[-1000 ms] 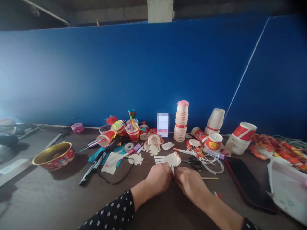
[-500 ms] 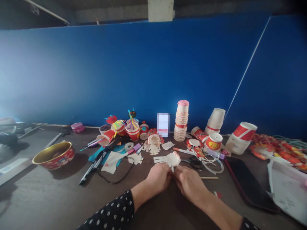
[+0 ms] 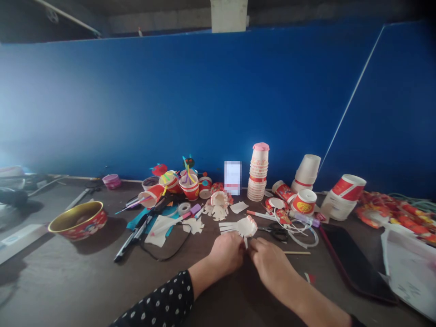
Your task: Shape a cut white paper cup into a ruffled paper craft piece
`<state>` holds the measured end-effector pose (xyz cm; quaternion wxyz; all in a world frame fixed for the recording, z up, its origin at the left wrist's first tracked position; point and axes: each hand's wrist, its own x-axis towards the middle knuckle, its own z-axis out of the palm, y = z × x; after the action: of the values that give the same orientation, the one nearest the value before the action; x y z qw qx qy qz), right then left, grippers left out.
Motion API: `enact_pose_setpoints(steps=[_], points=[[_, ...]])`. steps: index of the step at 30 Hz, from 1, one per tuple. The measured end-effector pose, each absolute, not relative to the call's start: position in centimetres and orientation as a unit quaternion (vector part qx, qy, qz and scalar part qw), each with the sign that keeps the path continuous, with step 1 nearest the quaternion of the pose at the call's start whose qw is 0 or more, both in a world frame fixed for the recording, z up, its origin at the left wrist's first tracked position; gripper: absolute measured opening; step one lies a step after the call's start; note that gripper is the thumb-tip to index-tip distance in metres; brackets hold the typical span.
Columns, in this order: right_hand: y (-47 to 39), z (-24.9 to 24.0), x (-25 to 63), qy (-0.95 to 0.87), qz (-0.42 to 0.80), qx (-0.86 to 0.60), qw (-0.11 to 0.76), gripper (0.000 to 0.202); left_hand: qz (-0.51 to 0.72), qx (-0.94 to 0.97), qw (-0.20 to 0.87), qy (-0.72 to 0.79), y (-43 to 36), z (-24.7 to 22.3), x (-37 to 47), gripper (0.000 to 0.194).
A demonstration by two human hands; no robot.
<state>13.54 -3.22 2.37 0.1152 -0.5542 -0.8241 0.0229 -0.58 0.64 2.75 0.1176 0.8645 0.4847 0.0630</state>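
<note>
A paper cup cut into strips (image 3: 245,225) lies in front of me, its white strips fanned out and its curled red-and-white edge facing away. My left hand (image 3: 229,250) is closed at the near left side of it, the fingertips gripping its strips. On the near right side, my right hand (image 3: 265,255) has its fingers bent together beside a downward strip; whether they pinch it is hidden. Just beyond the right hand lie black-handled scissors (image 3: 277,230). Another cut cup (image 3: 218,206) with curled strips rests farther back.
A tall stack of paper cups (image 3: 258,177) stands at the back. Left are a gold-rimmed red bowl (image 3: 80,225), a tape roll (image 3: 184,208) and cups holding coloured pieces. Right are upturned cups (image 3: 304,202), a thin wooden stick (image 3: 297,253) and a dark tablet (image 3: 356,263).
The right hand has shifted slightly right, widening the gap between the hands and showing more of the downward strip. The left hand stays at the cut cup.
</note>
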Motion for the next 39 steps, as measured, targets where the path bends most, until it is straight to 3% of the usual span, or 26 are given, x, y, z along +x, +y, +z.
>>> enact_pose_setpoints(steps=[12, 25, 39], points=[[-3.1, 0.2, 13.5, -0.856, -0.120, -0.493, 0.101, 0.021, 0.093, 0.850, 0.150, 0.497, 0.8, 2.3, -0.5, 0.021], [-3.1, 1.2, 13.2, -0.863, -0.133, -0.483, 0.060, 0.024, 0.137, 0.865, 0.166, 0.453, 0.9, 2.4, -1.4, 0.020], [-2.9, 0.7, 13.0, -0.863, -0.144, -0.478, 0.081, 0.022, 0.135, 0.864, 0.165, 0.456, 0.8, 2.5, -1.3, 0.019]])
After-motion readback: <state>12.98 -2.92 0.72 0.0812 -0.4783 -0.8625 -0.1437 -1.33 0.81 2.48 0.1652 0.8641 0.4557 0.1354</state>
